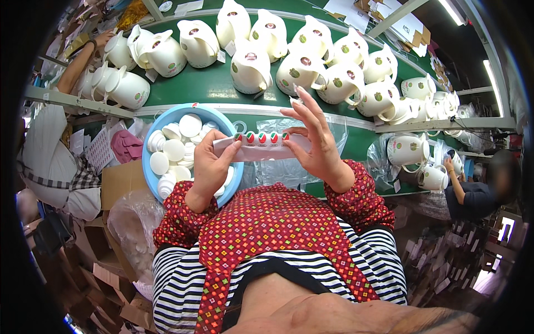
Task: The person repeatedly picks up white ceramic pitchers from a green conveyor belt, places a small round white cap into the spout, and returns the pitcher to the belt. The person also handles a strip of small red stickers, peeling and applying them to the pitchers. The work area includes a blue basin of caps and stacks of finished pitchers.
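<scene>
Between my hands a white strip of stickers [264,153] is stretched out in front of my chest, with a row of small red and green oval stickers along it. My left hand [210,161] pinches its left end between thumb and fingers. At the right end, my right hand [322,146] has its thumb on the strip and the other fingers raised. A light blue basin [238,186] full of white round lids [173,149] sits beside my left hand. Beyond my hands, several cream-white jugs [250,72] with stickers on their sides stand on the green table [194,89].
Clear plastic bags [272,171] lie on the near ledge. More jugs [409,150] stand at right, near a co-worker [473,189]. At left, another person's arm [75,69] reaches to jugs. Cardboard boxes [119,183] and a pink cloth [127,146] are at left.
</scene>
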Action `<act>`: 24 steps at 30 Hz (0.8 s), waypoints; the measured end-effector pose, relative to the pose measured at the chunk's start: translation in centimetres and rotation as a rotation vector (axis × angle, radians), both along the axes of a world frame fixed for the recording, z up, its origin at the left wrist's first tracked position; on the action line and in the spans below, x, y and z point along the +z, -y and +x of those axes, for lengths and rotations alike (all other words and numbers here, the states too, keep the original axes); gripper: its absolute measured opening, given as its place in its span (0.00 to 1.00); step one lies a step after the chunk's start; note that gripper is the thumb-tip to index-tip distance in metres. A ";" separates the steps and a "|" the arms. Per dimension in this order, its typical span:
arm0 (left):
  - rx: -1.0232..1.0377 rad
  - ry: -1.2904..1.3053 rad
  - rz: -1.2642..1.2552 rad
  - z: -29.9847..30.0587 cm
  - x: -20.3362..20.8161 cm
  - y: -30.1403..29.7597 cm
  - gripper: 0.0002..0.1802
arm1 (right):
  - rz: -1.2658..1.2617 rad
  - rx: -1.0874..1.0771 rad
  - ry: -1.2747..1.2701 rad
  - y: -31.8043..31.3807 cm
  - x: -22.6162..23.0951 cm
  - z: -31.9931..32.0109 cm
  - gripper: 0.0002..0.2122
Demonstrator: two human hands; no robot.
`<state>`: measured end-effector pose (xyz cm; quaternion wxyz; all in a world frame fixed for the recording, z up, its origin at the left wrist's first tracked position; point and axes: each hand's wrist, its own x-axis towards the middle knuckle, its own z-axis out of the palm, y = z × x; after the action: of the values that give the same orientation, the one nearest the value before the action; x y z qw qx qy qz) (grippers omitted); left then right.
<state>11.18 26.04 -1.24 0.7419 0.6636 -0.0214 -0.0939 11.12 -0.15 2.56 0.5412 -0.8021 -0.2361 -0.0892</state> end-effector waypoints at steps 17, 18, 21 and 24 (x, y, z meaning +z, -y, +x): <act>-0.148 0.420 0.644 7.8 -17.3 8.1 0.29 | 0.090 -0.224 -0.069 3.9 -1.6 -0.3 0.44; -0.035 0.563 0.585 10.9 -15.6 7.0 0.33 | 0.078 -0.249 -0.081 4.4 -1.4 -0.4 0.44; 0.335 0.697 0.755 21.3 -10.9 1.7 0.34 | 0.121 -0.264 -0.142 5.4 -2.0 -0.8 0.45; 0.441 0.461 1.143 31.3 -11.8 -4.4 0.41 | 0.115 -0.249 -0.177 5.1 -1.8 -0.5 0.45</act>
<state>42.50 30.46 -13.04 0.2503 0.9454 0.0102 0.2086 10.64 -5.29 0.72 0.5897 -0.7976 -0.0807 -0.0980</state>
